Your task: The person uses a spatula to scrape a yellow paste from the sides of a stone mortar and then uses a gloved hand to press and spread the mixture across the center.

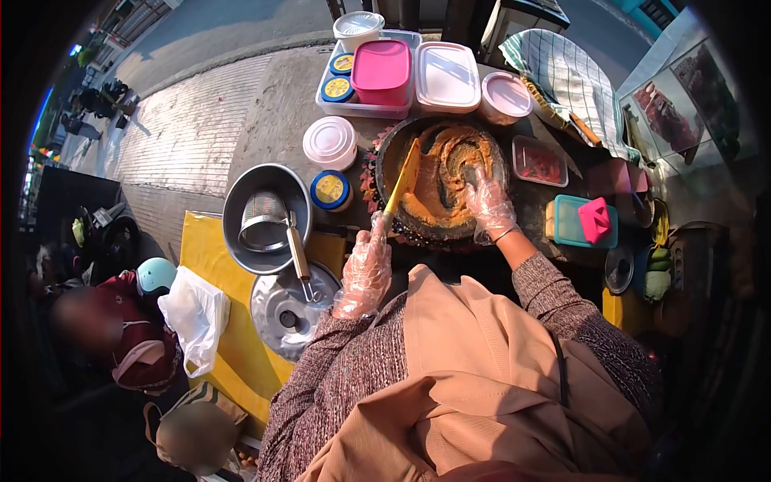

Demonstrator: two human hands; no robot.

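Note:
A dark round stone mortar [385, 165] holds a thick brown paste [446, 181]. My left hand [365, 269], in a clear plastic glove, grips the handle of a yellow scraper [404, 177] whose blade rests on the paste's left side. My right hand [488, 205], also gloved, presses down into the paste on the right part of the mortar; a dark pestle seems to lie under it, mostly hidden.
A metal bowl with a strainer [265, 217] and a pot lid [289, 309] sit at left on a yellow board. Lidded tubs [381, 68] stand behind the mortar. A teal box [574, 221] lies at right. People [120, 321] wait at lower left.

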